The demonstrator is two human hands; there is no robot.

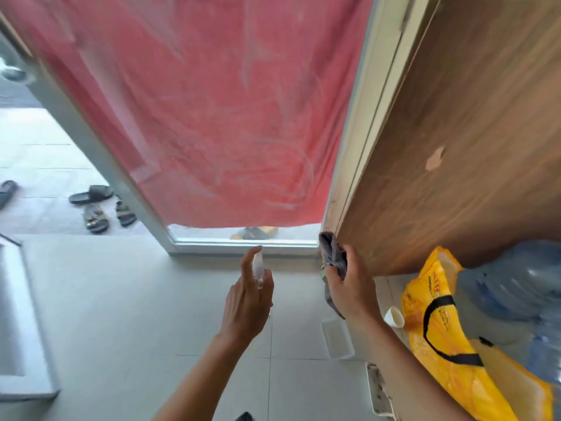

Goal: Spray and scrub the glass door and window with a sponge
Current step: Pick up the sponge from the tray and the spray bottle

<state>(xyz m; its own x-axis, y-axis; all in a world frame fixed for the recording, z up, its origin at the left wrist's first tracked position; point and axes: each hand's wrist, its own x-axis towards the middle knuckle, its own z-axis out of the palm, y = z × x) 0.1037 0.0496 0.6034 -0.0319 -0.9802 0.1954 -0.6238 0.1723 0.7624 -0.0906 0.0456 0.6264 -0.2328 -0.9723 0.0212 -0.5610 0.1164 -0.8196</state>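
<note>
A tall glass pane [212, 132] fills the view ahead. Pale, looping smears run across it, and a red cloth [136, 62] hangs behind it, stopping just short of the bottom edge. To its right stands a brown wood-grain panel [455, 132] with a small chipped patch. A pale tiled floor [136, 299] stretches underfoot. A white frame [91, 141] borders the glass on its left side and along the bottom.

Low on the right, a big translucent blue water jug [516, 284] sits against the panel. Beside it is a yellow plastic bag with black strap handles [449, 344]. The bag carries red lettering that seems to begin "MR", but the rest is too blurred to read.

Both hands are raised just below the bottom rail of the glass, and the pane rises ahead of and above them. The left hand [246, 302] is wrapped round a small clear spray bottle [258, 268]. Its forefinger lies along the top of the head, and the nozzle points toward the lower part of the glass. The right hand [349, 290] clutches a bunched grey cloth [334, 253]. The top of the cloth sits at the lower right corner of the frame, close to the edge of the wood panel, and a tail of it hangs below the fist. A sliver of green shows at the cloth's edge, though I can't tell what it is.

Beyond the open doorway on the left lie several dark sandals [97, 208]. A white rectangular tray [338, 338] and a small white paper cup [394, 317] rest on the floor near the right forearm.
</note>
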